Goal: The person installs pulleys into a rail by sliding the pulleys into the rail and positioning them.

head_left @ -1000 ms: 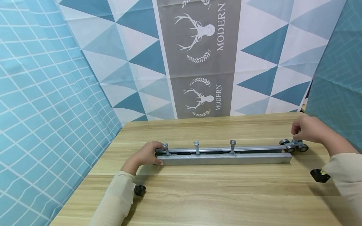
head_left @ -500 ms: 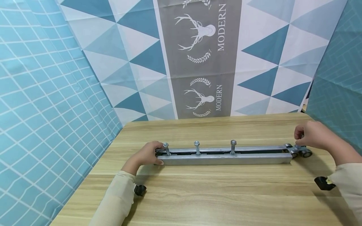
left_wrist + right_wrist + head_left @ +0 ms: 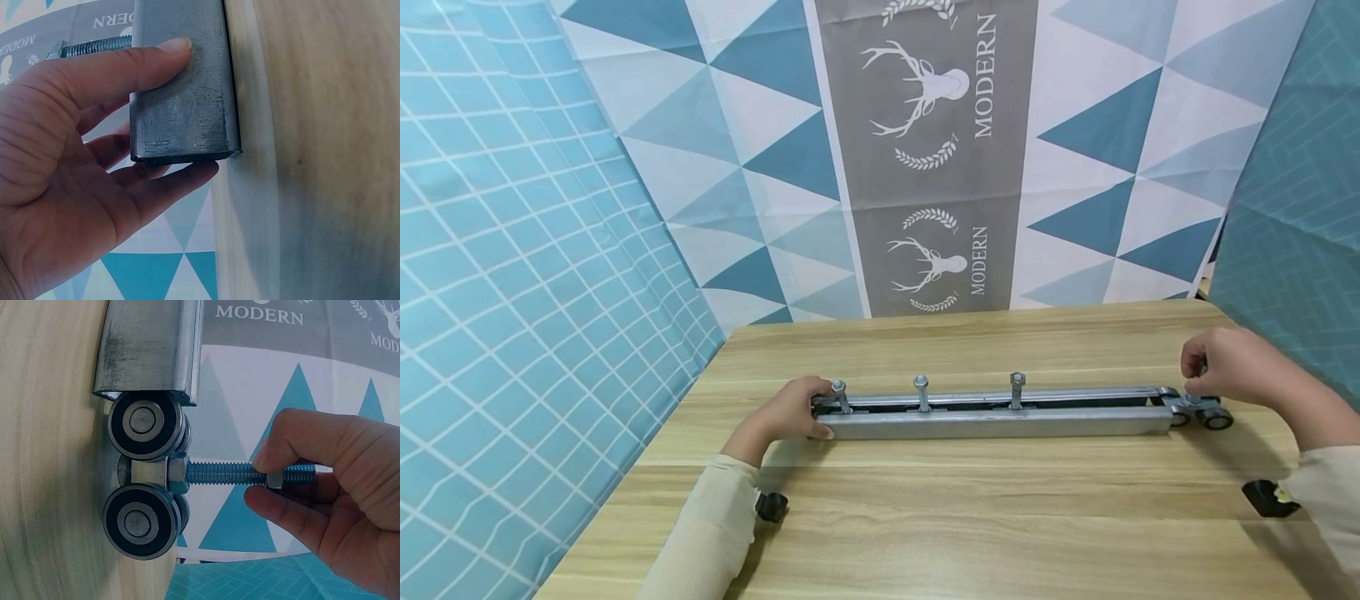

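A long metal track (image 3: 985, 425) with an open slot along its top lies across the table. Its left end is gripped by my left hand (image 3: 786, 408), thumb on the near wall; in the left wrist view the thumb presses the metal face and the other fingers reach behind and under the end. My right hand (image 3: 1240, 367) pinches the upright threaded bolt (image 3: 225, 473) of a roller trolley (image 3: 144, 475) near its nut. One wheel pair (image 3: 145, 425) sits at the mouth of the track's right end; the other pair (image 3: 139, 522) is outside it.
Three bolts (image 3: 921, 392) with nuts stand up from the track's slot. The wooden table (image 3: 925, 517) extends in front. A patterned cloth (image 3: 940, 167) hangs behind, with blue grid cloth (image 3: 512, 250) on the left and teal cloth (image 3: 1292, 208) on the right.
My right hand has moved slightly right and lower with the trolley, whose leading wheels now line up with the track's right end. My left hand and the track have stayed in place.
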`<state>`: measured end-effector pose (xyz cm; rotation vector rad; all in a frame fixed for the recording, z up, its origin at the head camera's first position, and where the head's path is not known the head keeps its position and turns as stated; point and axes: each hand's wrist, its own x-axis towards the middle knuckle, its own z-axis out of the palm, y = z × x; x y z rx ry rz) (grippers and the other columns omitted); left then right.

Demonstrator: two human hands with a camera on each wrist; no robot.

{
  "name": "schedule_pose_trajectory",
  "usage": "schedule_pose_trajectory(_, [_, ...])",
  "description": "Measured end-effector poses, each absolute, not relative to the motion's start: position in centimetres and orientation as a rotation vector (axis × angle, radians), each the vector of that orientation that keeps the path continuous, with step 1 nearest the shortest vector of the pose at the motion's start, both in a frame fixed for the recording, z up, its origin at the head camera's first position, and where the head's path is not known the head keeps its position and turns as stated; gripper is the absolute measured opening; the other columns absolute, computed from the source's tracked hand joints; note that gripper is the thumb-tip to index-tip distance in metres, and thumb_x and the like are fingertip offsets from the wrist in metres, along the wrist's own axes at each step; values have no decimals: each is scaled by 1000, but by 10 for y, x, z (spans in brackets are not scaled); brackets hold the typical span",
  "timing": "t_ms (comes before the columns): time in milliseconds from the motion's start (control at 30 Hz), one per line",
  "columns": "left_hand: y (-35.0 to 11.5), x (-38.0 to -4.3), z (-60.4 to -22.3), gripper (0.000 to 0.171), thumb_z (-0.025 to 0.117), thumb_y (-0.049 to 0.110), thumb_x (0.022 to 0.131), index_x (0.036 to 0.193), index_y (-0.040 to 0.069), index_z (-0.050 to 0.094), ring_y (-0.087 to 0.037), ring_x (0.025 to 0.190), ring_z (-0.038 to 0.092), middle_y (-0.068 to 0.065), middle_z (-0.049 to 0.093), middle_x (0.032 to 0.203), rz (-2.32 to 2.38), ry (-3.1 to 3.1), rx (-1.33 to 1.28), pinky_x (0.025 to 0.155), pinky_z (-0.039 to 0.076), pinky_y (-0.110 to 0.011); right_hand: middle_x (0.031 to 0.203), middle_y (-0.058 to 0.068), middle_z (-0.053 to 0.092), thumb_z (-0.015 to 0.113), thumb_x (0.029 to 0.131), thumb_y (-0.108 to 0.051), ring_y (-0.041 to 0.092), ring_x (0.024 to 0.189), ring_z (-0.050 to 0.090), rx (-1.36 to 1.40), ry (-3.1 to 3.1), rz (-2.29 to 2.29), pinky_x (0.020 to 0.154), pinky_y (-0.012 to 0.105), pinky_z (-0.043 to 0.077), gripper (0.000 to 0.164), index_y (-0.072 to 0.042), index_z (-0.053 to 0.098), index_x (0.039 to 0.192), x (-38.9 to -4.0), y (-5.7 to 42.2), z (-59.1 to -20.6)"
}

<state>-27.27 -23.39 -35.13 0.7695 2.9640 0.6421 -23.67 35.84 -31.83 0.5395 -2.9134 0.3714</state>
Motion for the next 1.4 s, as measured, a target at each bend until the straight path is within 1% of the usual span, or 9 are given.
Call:
schedule_pose_trajectory(300, [-234,-272,-351,46,91,12,67,106,8,67,-23,98,57,-3,64,105,642,2970,758,88,47,-47,63,-7,49,74,72,-1,11,57,41,551,-2909,377,54,29,36,23,-16,57,67,-233,353,-319])
schedule_pose_trajectory(600, [-234,-271,-352,50,90,11,66,111,5,67,-26,102,58,-6,64,109,649,2973,740,91,46,-47,63,-9,47,75,71,-3,10,57,40,595,-2878,309,54,29,34,25,-18,56,66,-233,347,-320])
schedule_pose_trajectory(867, [-234,-271,-351,51,90,12,67,112,5,67,-27,104,58,-7,64,111,642,2977,741,91,46,-48,63,-8,48,74,69,0,11,58,41,643,-2883,351,54,29,36,25,-17,56,66,-237,337,-319])
schedule_pose_trajectory(1133, [-234,-271,-351,50,90,13,67,110,6,67,-25,102,58,-5,64,109,633,2976,754,91,46,-47,63,-9,48,72,71,0,11,58,42,668,-2882,362,54,29,36,25,-18,57,65,-237,328,-319])
schedule_pose_trajectory(1400, [-235,-272,-353,54,90,13,68,115,4,66,-29,108,57,-8,63,114,642,2973,737,94,45,-49,63,-9,49,71,70,3,11,59,42,689,-2885,384,54,28,37,25,-18,58,66,-238,319,-318])
